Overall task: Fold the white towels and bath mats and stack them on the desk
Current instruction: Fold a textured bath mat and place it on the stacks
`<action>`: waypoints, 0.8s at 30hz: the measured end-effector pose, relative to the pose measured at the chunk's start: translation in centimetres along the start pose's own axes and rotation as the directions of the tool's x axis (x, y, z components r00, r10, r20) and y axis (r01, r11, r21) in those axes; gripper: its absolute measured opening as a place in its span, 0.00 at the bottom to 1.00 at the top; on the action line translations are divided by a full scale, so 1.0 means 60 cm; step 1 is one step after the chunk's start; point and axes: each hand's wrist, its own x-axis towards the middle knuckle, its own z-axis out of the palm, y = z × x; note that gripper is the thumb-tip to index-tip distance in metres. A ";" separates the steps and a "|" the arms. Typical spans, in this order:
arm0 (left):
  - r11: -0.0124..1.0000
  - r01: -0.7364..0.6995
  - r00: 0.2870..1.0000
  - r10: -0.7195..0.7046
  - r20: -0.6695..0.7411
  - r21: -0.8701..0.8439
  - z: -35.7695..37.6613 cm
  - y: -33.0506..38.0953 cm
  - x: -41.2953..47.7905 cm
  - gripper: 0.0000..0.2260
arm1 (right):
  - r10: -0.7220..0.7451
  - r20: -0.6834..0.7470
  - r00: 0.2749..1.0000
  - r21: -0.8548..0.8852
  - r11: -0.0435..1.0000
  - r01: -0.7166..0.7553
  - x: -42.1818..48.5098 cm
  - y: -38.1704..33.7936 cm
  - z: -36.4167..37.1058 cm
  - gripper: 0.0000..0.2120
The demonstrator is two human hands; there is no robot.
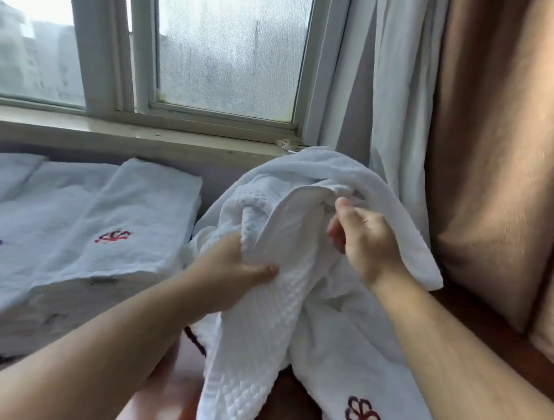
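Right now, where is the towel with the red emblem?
Head view, left of centre: the red-emblem towel lies folded atop a stack below the windowsill, right of the purple-flower towel and left of the held mat.

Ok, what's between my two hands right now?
In the head view, bunched white cloth: the waffle-textured bath mat, gripped by the left hand and pinched by the right hand.

Pale, hazy daylight comes through a grey-framed sliding window (228,49), its right pane misted and streaked. Blurred buildings (27,54) show beyond the left pane. A worn, light-coloured sill (110,136) runs beneath. At right hang a white curtain (398,103) and a heavier brown curtain (503,143), above a reddish wooden desk (291,404).
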 end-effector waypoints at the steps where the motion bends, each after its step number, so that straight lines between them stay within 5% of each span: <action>1: 0.999 -0.024 1.000 0.024 0.007 0.040 0.010 -0.005 0.002 0.13 | 0.018 0.041 0.999 -0.028 0.999 -0.017 0.005 -0.001 0.005 0.25; 6: 0.888 -0.147 0.985 0.170 -0.013 0.436 0.051 -0.048 -0.001 0.06 | 0.397 0.084 0.914 -0.032 0.918 -0.396 0.047 -0.009 0.025 0.38; 8: 0.889 -0.174 0.978 0.206 -0.031 0.423 0.071 -0.072 -0.004 0.04 | 0.463 0.203 0.863 0.055 0.874 -0.482 0.060 -0.001 0.035 0.29; 12: 0.876 -0.176 0.944 0.279 -0.175 0.448 0.107 -0.106 0.007 0.04 | 0.499 0.197 0.844 0.103 0.845 -0.524 0.079 0.036 0.063 0.14; 16: 0.813 -0.239 0.880 0.412 -0.236 0.531 0.117 -0.132 0.039 0.05 | 0.502 0.176 0.847 0.216 0.819 -0.531 0.102 0.087 0.080 0.17; 24: 0.808 -0.276 0.854 0.454 -0.252 0.520 0.092 -0.176 0.126 0.05 | 0.397 0.144 0.906 0.442 0.794 -0.418 0.150 0.133 0.113 0.11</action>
